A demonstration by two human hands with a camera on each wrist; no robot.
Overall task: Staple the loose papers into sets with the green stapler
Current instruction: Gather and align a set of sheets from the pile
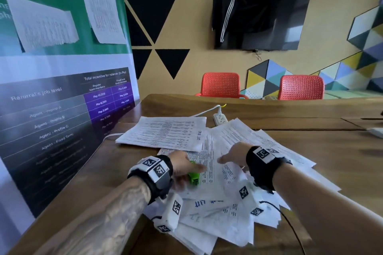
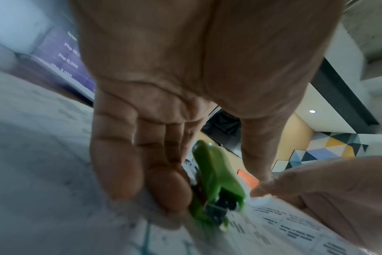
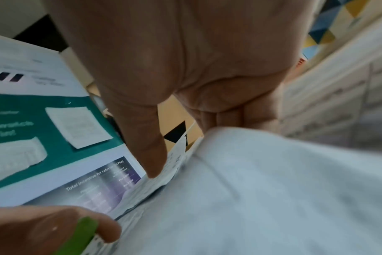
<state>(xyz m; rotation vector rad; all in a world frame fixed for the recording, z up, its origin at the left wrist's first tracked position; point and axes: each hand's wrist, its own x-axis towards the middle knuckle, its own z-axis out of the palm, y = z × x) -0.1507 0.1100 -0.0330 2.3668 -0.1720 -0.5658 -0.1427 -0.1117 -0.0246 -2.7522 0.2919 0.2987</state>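
The left hand (image 1: 182, 166) is curling its fingers (image 2: 164, 191) and thumb around the green stapler (image 1: 193, 174), which is sitting on the loose papers (image 1: 209, 174) near the middle of the heap. The right hand (image 1: 234, 156) is lying spread on the sheets just to the right, thumb pressing an edge, gripping nothing. The stapler looks small, rigid and light, probably best held across its top and base. The papers are thin, floppy and likely to slide, so squaring a set by its corner seems wise. The wooden table (image 1: 310, 151) is also carrying a neater stack (image 1: 161, 132) farther off and a power strip (image 1: 220, 119); two red chairs (image 1: 220, 85) are standing beyond, under a wall screen (image 1: 261, 19).
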